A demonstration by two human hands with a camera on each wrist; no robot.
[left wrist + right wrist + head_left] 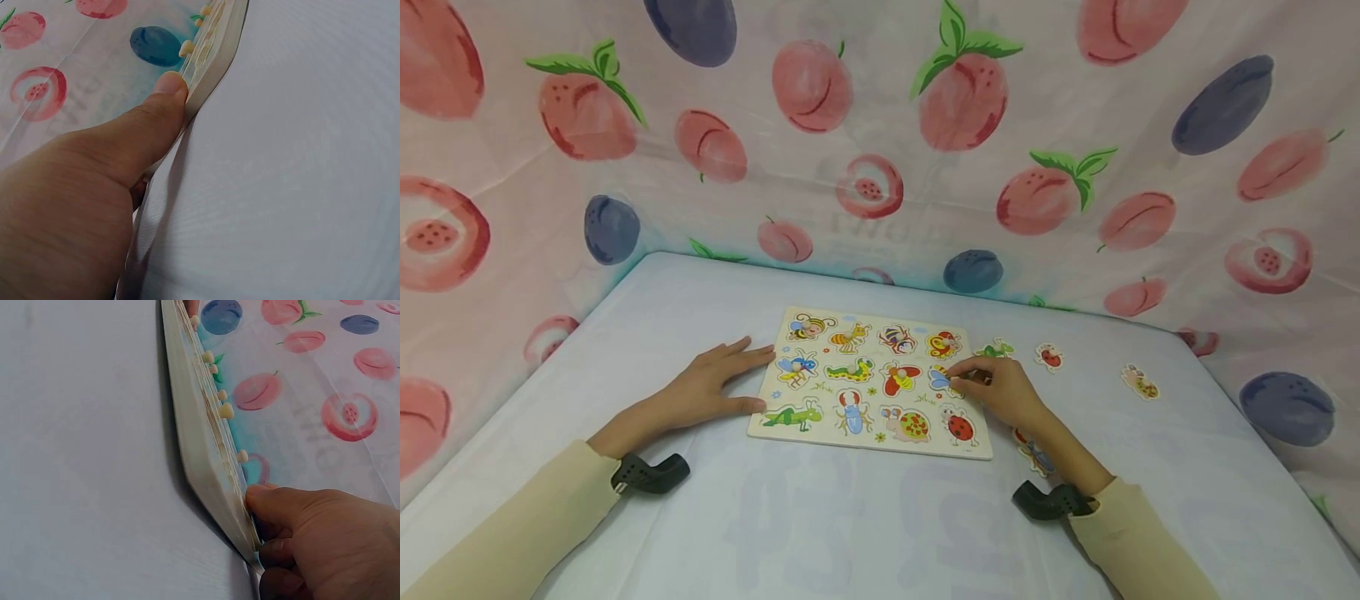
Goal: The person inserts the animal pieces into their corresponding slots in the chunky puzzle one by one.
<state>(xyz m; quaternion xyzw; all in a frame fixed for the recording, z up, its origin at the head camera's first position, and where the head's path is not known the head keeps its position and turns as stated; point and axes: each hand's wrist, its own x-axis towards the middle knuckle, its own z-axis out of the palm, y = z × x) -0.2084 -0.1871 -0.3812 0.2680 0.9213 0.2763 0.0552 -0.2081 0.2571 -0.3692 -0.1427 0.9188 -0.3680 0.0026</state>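
Note:
A wooden peg puzzle board (820,444) with several insect pieces lies flat in the middle of the table. At its left edge, my left hand (707,385) rests with fingers spread and thumb and fingertips touching the side; the left wrist view shows the thumb (159,103) against the edge. My right hand (1003,390) reaches over the right edge and pinches a blue-winged insect puzzle piece (938,379) in the middle row, at its place on the board. Its knob is hidden by the fingers. Knobs (226,411) of other pieces stick up in the right wrist view.
Right of the board lie loose pieces: a green insect (996,348), a ladybug (1049,357) and a snail (1140,382). A butterfly-like piece (1032,454) lies partly under the right forearm. Fruit-printed cloth (917,208) hangs behind the white table (850,517).

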